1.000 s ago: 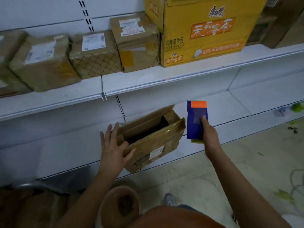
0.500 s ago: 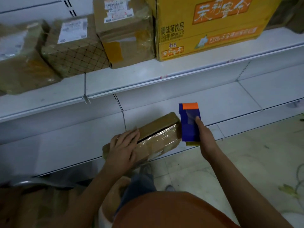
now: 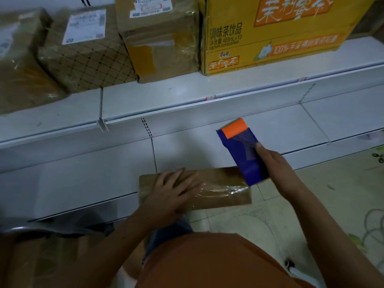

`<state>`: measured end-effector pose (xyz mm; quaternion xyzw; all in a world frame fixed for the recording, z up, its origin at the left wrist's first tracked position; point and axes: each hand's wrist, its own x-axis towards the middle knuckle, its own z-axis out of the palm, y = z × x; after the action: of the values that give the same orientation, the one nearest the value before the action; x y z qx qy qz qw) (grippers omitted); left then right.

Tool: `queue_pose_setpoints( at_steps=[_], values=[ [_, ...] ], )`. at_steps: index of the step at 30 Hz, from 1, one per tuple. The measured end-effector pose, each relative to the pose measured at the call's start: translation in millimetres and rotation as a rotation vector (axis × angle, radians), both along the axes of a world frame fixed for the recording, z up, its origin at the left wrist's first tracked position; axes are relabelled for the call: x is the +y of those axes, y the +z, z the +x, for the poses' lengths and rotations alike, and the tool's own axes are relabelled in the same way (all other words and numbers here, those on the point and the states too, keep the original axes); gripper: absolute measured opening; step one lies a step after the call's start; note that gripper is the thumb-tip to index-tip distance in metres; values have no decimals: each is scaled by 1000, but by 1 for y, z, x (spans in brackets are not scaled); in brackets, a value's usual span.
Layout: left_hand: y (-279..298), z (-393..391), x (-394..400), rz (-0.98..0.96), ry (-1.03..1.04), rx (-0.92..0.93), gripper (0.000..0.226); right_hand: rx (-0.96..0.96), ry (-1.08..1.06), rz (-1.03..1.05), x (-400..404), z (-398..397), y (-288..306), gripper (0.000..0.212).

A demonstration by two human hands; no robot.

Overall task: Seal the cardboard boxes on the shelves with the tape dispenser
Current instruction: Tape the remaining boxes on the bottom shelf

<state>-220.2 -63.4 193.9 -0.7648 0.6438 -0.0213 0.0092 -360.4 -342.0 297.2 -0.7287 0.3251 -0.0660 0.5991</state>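
Note:
A flat brown cardboard box [image 3: 220, 194] with shiny tape on its top lies closed at the front edge of the lower white shelf [image 3: 83, 179]. My left hand [image 3: 174, 190] presses flat on the box's left half, fingers spread. My right hand [image 3: 274, 163] grips a blue tape dispenser [image 3: 241, 152] with an orange roller at its far end. The dispenser is tilted, and its near end meets the box's right far corner.
The upper shelf [image 3: 187, 94] carries several taped brown parcels [image 3: 87, 53] and a large yellow drink carton [image 3: 270, 32]. The tiled floor [image 3: 332, 194] lies to the right. A brown round container [image 3: 41, 256] stands at lower left.
The open box flaps got folded down and the box now lies flat under my left hand. My right hand tilted the dispenser and brought it to the box's right end.

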Motion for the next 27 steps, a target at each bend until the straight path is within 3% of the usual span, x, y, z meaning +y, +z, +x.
queue_pose_setpoints(
  at_steps=[3, 7, 13, 15, 19, 21, 24, 27],
  values=[
    [2, -4, -25, 17, -118, -43, 103, 18, 151, 51, -4, -1, 18, 52],
    [3, -6, -39, -65, -21, -68, 96, 42, 224, 173, 4, 7, 1, 77],
    [-6, 25, -6, -210, 208, 268, 68, 100, 226, 379, 21, 18, -39, 70],
    [-7, 29, 5, -217, 278, 366, 69, 111, 209, 419, 22, 19, -48, 75],
    [-6, 32, -2, -241, 344, 349, 55, 63, 154, 484, 12, 21, -58, 96],
    [-1, 33, -5, -277, 433, 342, 40, 61, 153, 498, 7, 22, -57, 84],
    [6, 33, -3, -330, 509, 344, 36, 88, 170, 472, 6, 25, -56, 62],
    [14, 43, 4, -404, 600, 425, 24, 121, 207, 438, 6, 29, -57, 66]
  ],
)
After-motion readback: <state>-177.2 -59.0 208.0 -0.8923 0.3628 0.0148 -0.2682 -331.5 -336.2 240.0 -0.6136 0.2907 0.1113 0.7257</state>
